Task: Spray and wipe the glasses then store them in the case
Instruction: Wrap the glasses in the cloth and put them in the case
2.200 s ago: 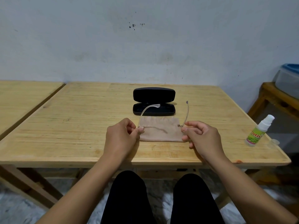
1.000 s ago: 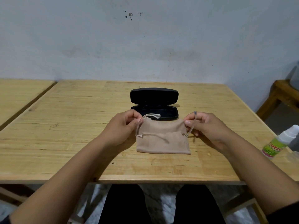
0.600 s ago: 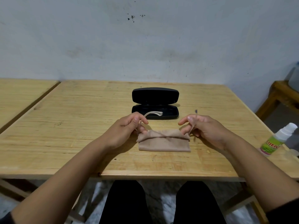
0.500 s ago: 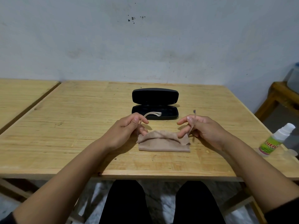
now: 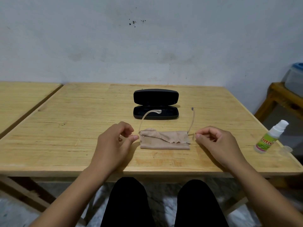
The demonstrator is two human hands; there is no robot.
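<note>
Glasses (image 5: 191,122) sit at frame centre under a beige cloth (image 5: 164,140), temples raised toward the open black case (image 5: 155,104) behind. Left hand (image 5: 114,145) and right hand (image 5: 214,143) flank the cloth, fingers loosely curled, gripping nothing. Spray bottle (image 5: 268,138) stands at right on the wooden table (image 5: 65,145).

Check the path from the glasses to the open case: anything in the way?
Nothing visible. The glasses sit just in front of the open case, cloth draped over their front, temples pointing toward it. Bare table lies between. The spray bottle stands far right, off the path.
</note>
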